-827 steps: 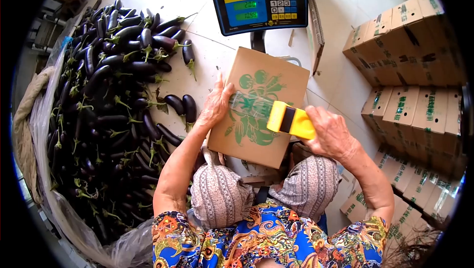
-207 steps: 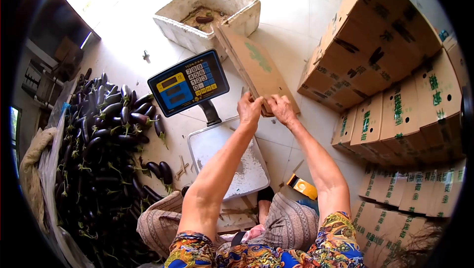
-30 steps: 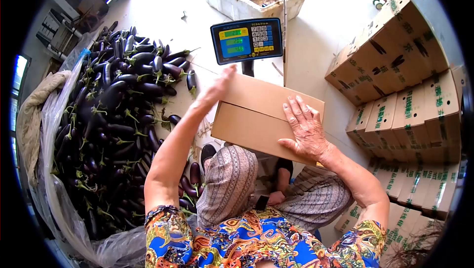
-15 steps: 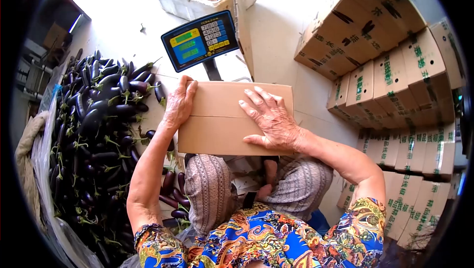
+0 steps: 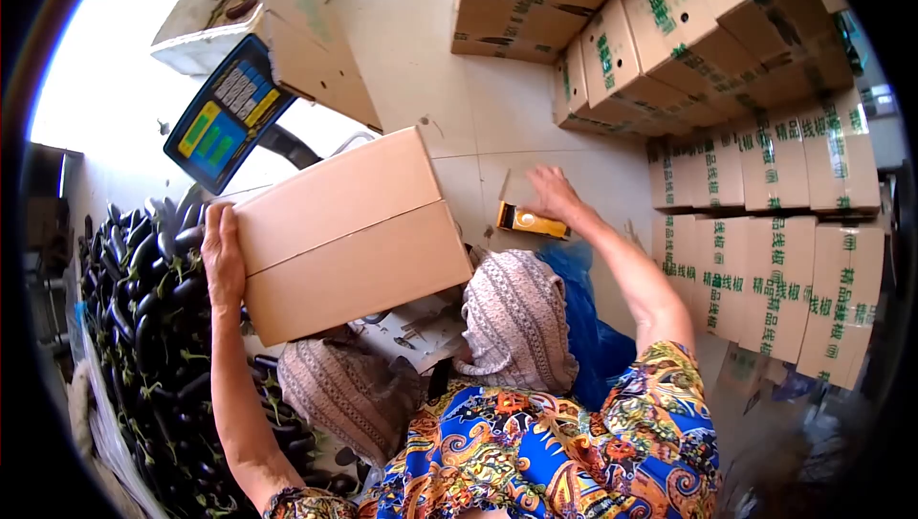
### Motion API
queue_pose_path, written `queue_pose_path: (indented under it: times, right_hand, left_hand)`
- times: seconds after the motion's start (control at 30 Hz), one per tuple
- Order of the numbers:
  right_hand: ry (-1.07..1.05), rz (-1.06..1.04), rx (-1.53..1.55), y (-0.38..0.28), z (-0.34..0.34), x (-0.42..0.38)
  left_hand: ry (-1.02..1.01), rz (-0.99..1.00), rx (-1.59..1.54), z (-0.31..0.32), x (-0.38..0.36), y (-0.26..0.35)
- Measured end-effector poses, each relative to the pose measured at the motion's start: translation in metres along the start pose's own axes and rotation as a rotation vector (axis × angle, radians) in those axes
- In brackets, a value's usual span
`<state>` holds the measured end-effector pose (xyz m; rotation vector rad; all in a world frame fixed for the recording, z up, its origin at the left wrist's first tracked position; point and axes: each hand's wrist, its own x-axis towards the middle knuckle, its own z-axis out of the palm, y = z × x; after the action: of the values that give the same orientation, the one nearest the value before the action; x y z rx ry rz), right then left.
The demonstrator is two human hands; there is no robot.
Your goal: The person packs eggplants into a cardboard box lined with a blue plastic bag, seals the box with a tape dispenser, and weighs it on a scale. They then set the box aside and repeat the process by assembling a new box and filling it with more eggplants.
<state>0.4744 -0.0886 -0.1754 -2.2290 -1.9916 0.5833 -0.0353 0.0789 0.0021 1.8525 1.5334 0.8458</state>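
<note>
A closed cardboard box (image 5: 349, 232) with a centre seam across its top sits tilted in front of me, above my knees. My left hand (image 5: 224, 256) grips its left edge, fingers bent over the top corner. Off to the right, my right hand (image 5: 555, 196) is closed on what looks like a tape dispenser (image 5: 532, 222), orange and black with a pale clear part standing up. The fingertips are partly hidden there. Behind the box stands a scale with a blue display (image 5: 229, 117), and an upright cardboard flap (image 5: 311, 50) partly covers it.
A heap of eggplants (image 5: 143, 328) lies to the left beside plastic sheeting. Stacked printed cartons (image 5: 765, 165) line the right side. A white foam box (image 5: 191, 26) stands at the back left. A blue plastic bag (image 5: 598, 337) lies by my right knee.
My right hand has left the box top and reached right to the dispenser. The box has turned and tilted, still in my left hand. The camera view has swung right.
</note>
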Motion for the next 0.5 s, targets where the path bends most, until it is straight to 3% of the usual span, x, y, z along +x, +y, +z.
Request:
queue_pose_path:
  times: [0.03,0.17,0.2,0.3,0.4,0.5]
  right_hand:
    - [-0.147,0.073,-0.018,0.01,0.015,-0.01]
    - [-0.22,0.16,-0.094,0.013,0.061,-0.038]
    - [-0.084,0.145,-0.148,0.013,0.076,-0.039]
    - [-0.138,0.193,-0.224,0.018,0.095,-0.025]
    - [-0.185,0.383,-0.002,0.007,0.075,-0.021]
    - [-0.028,0.503,0.259,-0.012,0.034,-0.026]
  left_hand:
    - [0.024,0.043,0.026,0.001,0.0,-0.003]
    - [0.0,-0.02,0.06,0.002,-0.001,0.006]
    - [-0.002,-0.024,0.071,0.002,-0.001,0.008]
    - [-0.017,-0.054,0.068,0.0,-0.002,0.012]
    - [-0.003,-0.061,0.027,-0.001,-0.003,0.01]
    - [-0.009,-0.102,0.007,-0.001,-0.005,0.015]
